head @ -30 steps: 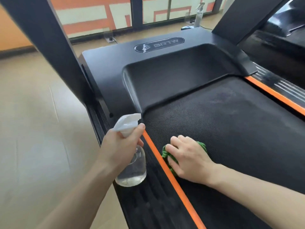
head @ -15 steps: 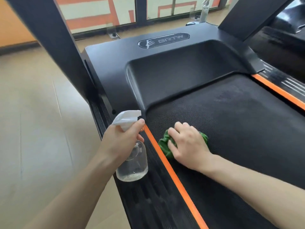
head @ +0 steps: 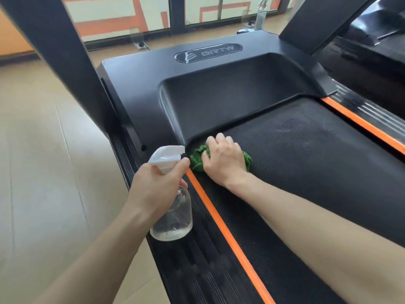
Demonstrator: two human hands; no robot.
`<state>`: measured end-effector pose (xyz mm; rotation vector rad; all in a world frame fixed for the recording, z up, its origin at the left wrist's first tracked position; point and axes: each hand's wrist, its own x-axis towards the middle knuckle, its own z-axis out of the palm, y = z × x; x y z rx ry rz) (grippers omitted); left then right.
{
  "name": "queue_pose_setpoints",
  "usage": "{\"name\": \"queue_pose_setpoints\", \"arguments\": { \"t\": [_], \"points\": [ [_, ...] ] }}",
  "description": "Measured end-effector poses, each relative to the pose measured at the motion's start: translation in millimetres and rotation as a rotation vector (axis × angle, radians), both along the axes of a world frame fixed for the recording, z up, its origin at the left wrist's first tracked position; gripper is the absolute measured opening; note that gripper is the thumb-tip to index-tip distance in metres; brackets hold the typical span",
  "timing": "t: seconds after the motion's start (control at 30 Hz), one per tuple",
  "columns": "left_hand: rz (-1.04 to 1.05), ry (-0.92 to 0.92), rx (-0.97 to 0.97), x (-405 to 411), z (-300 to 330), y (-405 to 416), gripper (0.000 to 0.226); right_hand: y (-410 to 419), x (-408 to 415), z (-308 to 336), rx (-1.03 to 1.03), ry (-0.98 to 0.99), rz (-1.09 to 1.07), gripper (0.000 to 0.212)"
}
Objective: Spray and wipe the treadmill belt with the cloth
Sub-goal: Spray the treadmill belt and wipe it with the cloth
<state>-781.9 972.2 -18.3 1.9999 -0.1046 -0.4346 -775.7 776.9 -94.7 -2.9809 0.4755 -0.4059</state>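
Fingers of our right hand [head: 223, 159] curl over the bunched green cloth [head: 198, 159], pressing it onto the treadmill belt [head: 306, 172] at its front left corner, just beside the orange strip [head: 219, 218] and the lip of the black motor cover [head: 219, 99]. We grip the neck of the clear spray bottle [head: 173, 218] in our left hand [head: 153, 189], its white nozzle [head: 166, 157] near the cloth and its base over the ribbed side rail [head: 197, 270].
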Motion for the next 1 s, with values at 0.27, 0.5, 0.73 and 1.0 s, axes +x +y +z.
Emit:
{"name": "queue_pose_setpoints", "arguments": {
  "t": [0.27,0.5,0.73,1.0],
  "points": [
    [0.079,-0.058,0.019,-14,4,4,0.047,10,-140,7,0.041,0.068,0.311,0.018],
    [0.077,-0.106,0.072,-18,3,1,0.055,-11,-95,5,-0.132,-0.007,0.406,0.021],
    [0.109,-0.051,0.026,-16,4,3,0.05,5,-23,4,-0.036,0.065,0.074,0.022],
    [0.143,0.145,-0.071,-44,22,40,0.042,10,-156,14,0.022,0.221,0.169,0.022]
  ]
}}
